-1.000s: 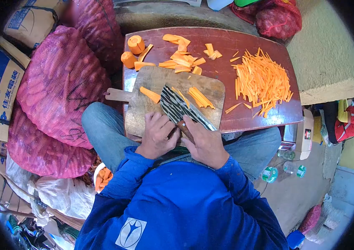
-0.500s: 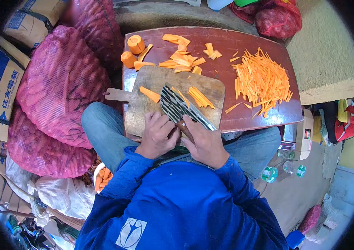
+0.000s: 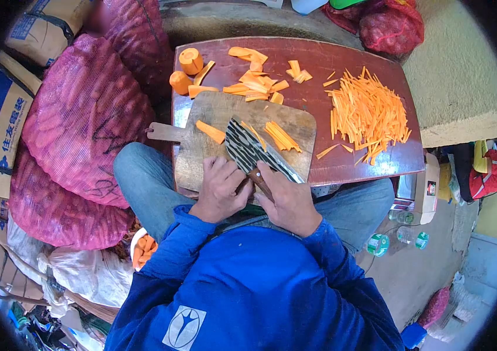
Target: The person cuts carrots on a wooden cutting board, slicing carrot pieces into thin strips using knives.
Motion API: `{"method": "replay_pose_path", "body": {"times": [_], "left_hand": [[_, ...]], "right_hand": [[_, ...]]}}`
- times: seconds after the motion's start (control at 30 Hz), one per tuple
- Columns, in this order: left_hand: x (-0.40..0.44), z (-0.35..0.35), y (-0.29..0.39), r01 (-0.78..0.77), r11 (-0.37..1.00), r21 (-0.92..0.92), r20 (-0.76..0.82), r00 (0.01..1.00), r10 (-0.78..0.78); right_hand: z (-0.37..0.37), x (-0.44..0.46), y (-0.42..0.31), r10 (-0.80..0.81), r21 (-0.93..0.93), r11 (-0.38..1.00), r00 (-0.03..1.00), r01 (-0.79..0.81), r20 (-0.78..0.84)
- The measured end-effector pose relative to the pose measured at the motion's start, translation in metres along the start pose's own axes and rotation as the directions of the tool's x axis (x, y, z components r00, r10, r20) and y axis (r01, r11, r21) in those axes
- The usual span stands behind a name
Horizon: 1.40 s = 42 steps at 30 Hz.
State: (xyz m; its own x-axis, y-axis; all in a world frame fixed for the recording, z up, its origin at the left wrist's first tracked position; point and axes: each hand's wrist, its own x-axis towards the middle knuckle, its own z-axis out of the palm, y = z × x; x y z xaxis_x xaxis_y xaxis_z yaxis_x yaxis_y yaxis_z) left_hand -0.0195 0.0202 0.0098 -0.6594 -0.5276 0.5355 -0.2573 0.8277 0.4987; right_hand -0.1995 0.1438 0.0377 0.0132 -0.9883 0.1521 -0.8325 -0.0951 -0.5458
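My right hand (image 3: pixel 290 205) is wrapped around the wooden handle of a broad knife (image 3: pixel 254 145) with a dark, light-streaked blade. The blade slants over a worn wooden cutting board (image 3: pixel 193 155). Beside it my left hand (image 3: pixel 220 188) is curled closed at the board's near edge, close to the handle; its fingers hide whatever may be inside. A flat carrot slice (image 3: pixel 210 131) lies left of the blade, and a small bundle of carrot strips (image 3: pixel 282 137) lies to its right. One thin strip rests against the blade.
The red table (image 3: pixel 342 52) bears a heap of carrot shreds (image 3: pixel 370 117) at right, carrot slices (image 3: pixel 255 85) at the back and carrot chunks (image 3: pixel 190 61) at far left. Mesh sacks (image 3: pixel 84 123) crowd the left side. A bowl of carrot pieces (image 3: pixel 144 250) stands by my left elbow.
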Motion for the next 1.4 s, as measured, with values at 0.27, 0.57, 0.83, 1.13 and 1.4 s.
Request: {"method": "replay_pose_path", "body": {"times": [0.27,0.57,0.83,1.13,1.4], "left_hand": [[-0.0008,0.0011,-0.001,-0.015,1.0,-0.014,-0.018,1.0,0.014],[-0.0016,0.001,-0.0011,0.001,1.0,-0.005,-0.003,1.0,-0.001],[-0.0021,0.0004,-0.001,0.013,1.0,-0.004,0.009,1.0,-0.013],[-0.0009,-0.0006,0.0002,0.012,1.0,-0.007,0.012,1.0,-0.012],[-0.0009,0.0006,-0.0005,0.004,1.0,-0.012,-0.003,1.0,-0.004]], "right_hand": [[-0.0003,0.0,0.0,0.011,-0.009,1.0,1.0,-0.011,0.014],[-0.0015,0.0001,-0.0012,0.011,-0.013,1.0,1.0,-0.011,0.02],[0.0002,-0.0004,0.0,0.003,-0.01,1.0,1.0,-0.003,0.004],[0.0011,-0.0004,0.001,-0.005,-0.008,1.0,1.0,0.005,-0.006],[0.0013,-0.0006,0.001,-0.011,-0.004,1.0,1.0,0.011,-0.015]]}}
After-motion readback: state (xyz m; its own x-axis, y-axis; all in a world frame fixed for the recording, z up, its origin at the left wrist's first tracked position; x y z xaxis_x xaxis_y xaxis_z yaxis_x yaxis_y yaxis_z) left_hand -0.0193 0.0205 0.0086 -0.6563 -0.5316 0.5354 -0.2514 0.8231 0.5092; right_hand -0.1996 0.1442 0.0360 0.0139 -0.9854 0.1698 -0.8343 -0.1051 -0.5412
